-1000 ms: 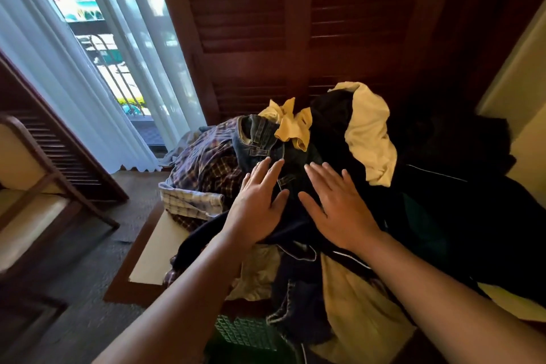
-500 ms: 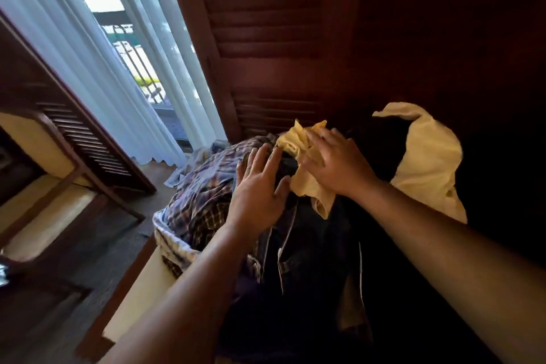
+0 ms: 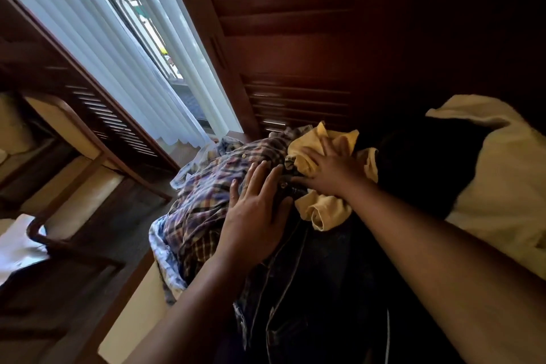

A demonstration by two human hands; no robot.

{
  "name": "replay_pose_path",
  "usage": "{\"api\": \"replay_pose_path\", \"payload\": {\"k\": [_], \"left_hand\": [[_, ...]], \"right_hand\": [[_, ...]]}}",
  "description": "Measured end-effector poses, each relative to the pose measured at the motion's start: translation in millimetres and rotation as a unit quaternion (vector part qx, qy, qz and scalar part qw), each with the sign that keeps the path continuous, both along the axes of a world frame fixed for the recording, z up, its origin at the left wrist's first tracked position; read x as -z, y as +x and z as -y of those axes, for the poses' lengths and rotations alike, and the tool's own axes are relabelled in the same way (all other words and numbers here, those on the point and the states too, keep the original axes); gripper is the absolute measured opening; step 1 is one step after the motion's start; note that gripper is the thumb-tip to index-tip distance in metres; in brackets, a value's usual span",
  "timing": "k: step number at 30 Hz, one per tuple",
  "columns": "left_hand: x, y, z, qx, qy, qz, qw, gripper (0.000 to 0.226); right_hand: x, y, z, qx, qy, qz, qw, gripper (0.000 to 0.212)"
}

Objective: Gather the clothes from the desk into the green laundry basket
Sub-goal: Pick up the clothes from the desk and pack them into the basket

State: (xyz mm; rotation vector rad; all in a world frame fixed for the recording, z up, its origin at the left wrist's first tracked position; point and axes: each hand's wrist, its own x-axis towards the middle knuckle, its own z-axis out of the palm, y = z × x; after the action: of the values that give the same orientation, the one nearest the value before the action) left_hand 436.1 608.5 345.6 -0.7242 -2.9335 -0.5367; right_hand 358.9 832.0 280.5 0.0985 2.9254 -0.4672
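Pressing plaid shirt with spread left hand, right hand flat on yellow cloth lying near-to-far

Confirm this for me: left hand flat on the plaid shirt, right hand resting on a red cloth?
Wrong colour: the head view shows the right hand resting on a yellow cloth, not red. The left hand is flat on the plaid shirt.

Presses left hand flat on plaid shirt heaped on the desk; spreads right hand over crumpled yellow garment just right of it, with dark denim nearer and white curtain far left.
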Motion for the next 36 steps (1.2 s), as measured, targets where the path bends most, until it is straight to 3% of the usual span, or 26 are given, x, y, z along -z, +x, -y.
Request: {"api": "replay_pose_path", "payload": {"k": [3, 6, 12, 16, 24, 30, 32, 36], "left_hand": [[0, 2, -2, -0.005, 0.0, 0.002, 1.0, 0.065], [-2, 7, 0, -0.008, 0.006, 0.004, 1.0, 0.065], [-13, 33, 13, -0.007, 0.038, -0.004, 0.999, 0.065], [-16, 59, 27, -0.006, 0.072, 0.003, 0.997, 0.064], [-38, 130, 38, 0.042, 0.168, -0.016, 0.985, 0.057], [-28, 186, 57, 0.093, 0.22, -0.014, 0.971, 0.053], [-22, 209, 61, 0.103, 0.227, -0.009, 0.968, 0.051], [-6, 248, 64, 0.113, 0.246, 0.006, 0.963, 0.049]], "right_hand": [[9, -1, 1, 0.01, -0.014, -0.022, 1.0, 0.064], [1, 12, 1, 0.029, -0.061, -0.1, 0.993, 0.048], [-47, 77, 1, 0.04, -0.144, -0.319, 0.936, 0.043], [-85, 131, 11, 0.05, -0.159, -0.392, 0.905, 0.041], [-126, 259, 54, 0.026, -0.114, -0.426, 0.897, 0.047], [-126, 372, 89, 0.059, -0.12, -0.443, 0.886, 0.03], [-130, 413, 96, 0.076, -0.104, -0.45, 0.884, 0.034], [-122, 465, 111, 0.093, 0.013, -0.375, 0.922, 0.04]]}}
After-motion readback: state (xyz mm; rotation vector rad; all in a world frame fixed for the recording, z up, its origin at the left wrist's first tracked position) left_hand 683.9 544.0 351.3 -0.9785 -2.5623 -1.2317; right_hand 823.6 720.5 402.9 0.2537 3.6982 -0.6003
